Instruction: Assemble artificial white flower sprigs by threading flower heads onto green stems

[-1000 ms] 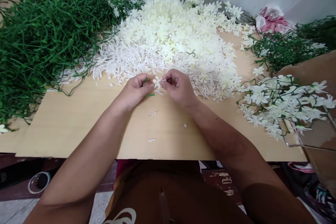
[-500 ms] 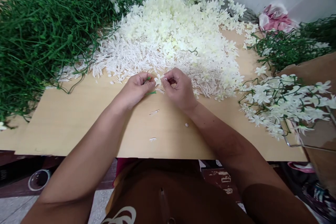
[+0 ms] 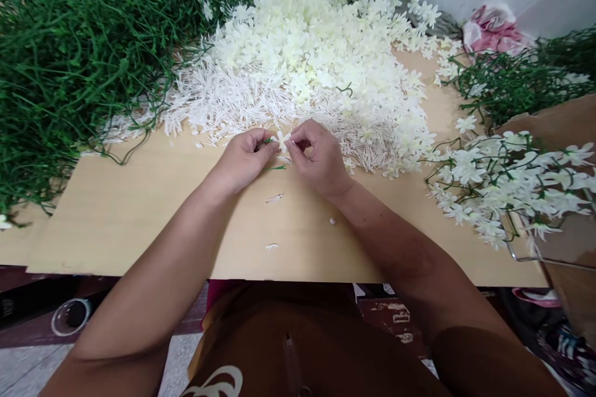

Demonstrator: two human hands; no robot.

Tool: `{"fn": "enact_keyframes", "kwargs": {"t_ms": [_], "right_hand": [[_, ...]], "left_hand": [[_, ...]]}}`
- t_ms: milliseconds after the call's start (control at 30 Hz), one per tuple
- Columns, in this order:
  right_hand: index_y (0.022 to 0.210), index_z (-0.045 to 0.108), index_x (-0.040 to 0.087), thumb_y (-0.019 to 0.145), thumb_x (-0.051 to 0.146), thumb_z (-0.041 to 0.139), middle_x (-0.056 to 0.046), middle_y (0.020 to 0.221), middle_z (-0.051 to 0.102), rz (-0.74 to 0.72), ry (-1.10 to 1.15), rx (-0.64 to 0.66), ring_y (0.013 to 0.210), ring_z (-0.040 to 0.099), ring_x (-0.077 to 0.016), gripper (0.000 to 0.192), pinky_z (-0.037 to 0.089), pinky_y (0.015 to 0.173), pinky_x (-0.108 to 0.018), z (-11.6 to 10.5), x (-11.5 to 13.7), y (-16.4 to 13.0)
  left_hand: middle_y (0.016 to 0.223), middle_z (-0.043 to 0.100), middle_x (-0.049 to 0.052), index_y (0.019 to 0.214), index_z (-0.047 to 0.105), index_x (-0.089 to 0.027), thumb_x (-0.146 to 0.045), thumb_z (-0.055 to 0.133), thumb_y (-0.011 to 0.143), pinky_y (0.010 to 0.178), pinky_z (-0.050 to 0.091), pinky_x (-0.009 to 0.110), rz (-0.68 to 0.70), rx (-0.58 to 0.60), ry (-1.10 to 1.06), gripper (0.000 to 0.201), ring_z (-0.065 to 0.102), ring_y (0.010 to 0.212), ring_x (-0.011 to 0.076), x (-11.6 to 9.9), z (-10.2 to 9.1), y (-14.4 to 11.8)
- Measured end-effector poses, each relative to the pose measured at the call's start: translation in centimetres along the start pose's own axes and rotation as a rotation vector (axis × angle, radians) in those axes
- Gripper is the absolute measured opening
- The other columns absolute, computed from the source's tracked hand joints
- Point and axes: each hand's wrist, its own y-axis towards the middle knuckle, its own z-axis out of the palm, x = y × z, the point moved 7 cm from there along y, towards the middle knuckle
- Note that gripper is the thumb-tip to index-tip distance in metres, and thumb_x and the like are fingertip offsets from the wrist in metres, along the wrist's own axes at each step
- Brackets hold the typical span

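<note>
White petals spread between the person's fingertips: one small flower (image 3: 281, 139) is held above the front of the board (image 3: 139, 217), just short of the heap. The left hand (image 3: 246, 152) has thumb and finger closed on a green stem (image 3: 275, 167), its end poking out below. The right hand (image 3: 319, 155) has thumb and forefinger pinched together at the flower's right side; whether a thin stick is also between them, I cannot tell. Nor can I tell if flower and stem are joined, so this piece seems only partway along.

Around it, plenty looks left to do. Loose flowers (image 3: 321, 43) lie heaped behind the hands, white sticks (image 3: 228, 96) are strewn along the heap's front, and a big tangle of mostly bare greenery (image 3: 93, 56) fills the left. What looks done sits at the right: a bunch of white blooms (image 3: 484, 177) on green stalks, beside a cardboard piece (image 3: 559, 127). By bulk, the loose stuff far outweighs that bunch.
</note>
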Motion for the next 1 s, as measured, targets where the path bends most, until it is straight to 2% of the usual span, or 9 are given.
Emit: {"fn": "enact_keyframes", "kwargs": {"t_ms": [167, 400, 500, 600, 767, 867, 1000], "right_hand": [[0.071, 0.043, 0.022, 0.083, 0.015, 0.051, -0.001, 0.075, 0.051, -0.012, -0.073, 0.034, 0.066, 0.047, -0.0127, 0.015, 0.040, 0.065, -0.029, 0.1, 0.4, 0.0], [0.071, 0.045, 0.022, 0.081, 0.013, 0.051, -0.003, 0.076, 0.055, -0.011, -0.144, 0.088, 0.071, 0.050, -0.0149, 0.014, 0.042, 0.069, -0.030, 1.2, 0.5, -0.3], [0.073, 0.048, 0.021, 0.079, 0.015, 0.055, 0.001, 0.071, 0.053, 0.074, -0.038, 0.080, 0.066, 0.048, -0.0123, 0.010, 0.041, 0.066, -0.028, 1.1, -0.3, -0.2], [0.075, 0.052, 0.019, 0.079, 0.021, 0.059, 0.003, 0.065, 0.052, 0.204, 0.159, 0.069, 0.058, 0.046, -0.0094, 0.008, 0.040, 0.060, -0.026, 0.8, -1.4, 0.0], [0.078, 0.055, 0.019, 0.076, 0.033, 0.067, 0.005, 0.063, 0.053, 0.346, 0.447, 0.054, 0.057, 0.046, -0.0071, 0.018, 0.039, 0.056, -0.024, 0.8, -2.6, 0.2], [0.077, 0.055, 0.019, 0.072, 0.040, 0.071, 0.006, 0.064, 0.052, 0.363, 0.507, 0.063, 0.058, 0.047, -0.0067, 0.027, 0.041, 0.058, -0.024, 1.3, -2.6, 0.1], [0.076, 0.051, 0.020, 0.074, 0.040, 0.070, 0.006, 0.065, 0.052, 0.360, 0.479, 0.026, 0.058, 0.047, -0.0067, 0.027, 0.040, 0.055, -0.023, 1.2, -2.5, 0.0]], "left_hand": [[0.059, 0.045, -0.004, 0.068, 0.055, -0.017, -0.024, 0.059, 0.073, 0.055, 0.029, 0.024, 0.022, 0.008, -0.037, 0.010, 0.037, 0.056, 0.0088, 0.2, 0.0, 0.1], [0.059, 0.048, -0.004, 0.068, 0.057, -0.016, -0.020, 0.058, 0.073, 0.055, 0.030, 0.022, 0.054, 0.015, -0.028, 0.007, 0.039, 0.057, 0.0086, 0.2, 0.1, 0.1], [0.057, 0.045, -0.005, 0.066, 0.056, -0.015, -0.021, 0.060, 0.073, 0.053, 0.028, 0.022, 0.045, 0.026, -0.022, 0.010, 0.036, 0.055, 0.0078, -0.1, 0.0, -0.2], [0.055, 0.043, -0.005, 0.070, 0.057, -0.016, -0.024, 0.059, 0.076, 0.053, 0.029, 0.022, 0.055, 0.029, -0.068, 0.011, 0.035, 0.053, 0.0079, -0.3, -0.2, -0.3], [0.057, 0.044, -0.005, 0.076, 0.056, -0.017, -0.027, 0.060, 0.076, 0.052, 0.030, 0.022, 0.068, -0.004, -0.089, 0.011, 0.036, 0.055, 0.0086, -0.1, -0.5, -0.1], [0.059, 0.042, -0.005, 0.074, 0.053, -0.018, -0.026, 0.062, 0.072, 0.052, 0.029, 0.022, 0.085, 0.010, -0.090, 0.012, 0.035, 0.055, 0.0082, -0.1, -0.1, 0.0], [0.057, 0.040, -0.005, 0.070, 0.051, -0.019, -0.027, 0.062, 0.070, 0.050, 0.028, 0.021, 0.072, 0.003, -0.122, 0.014, 0.034, 0.054, 0.0081, -0.3, 0.1, 0.0]]}}
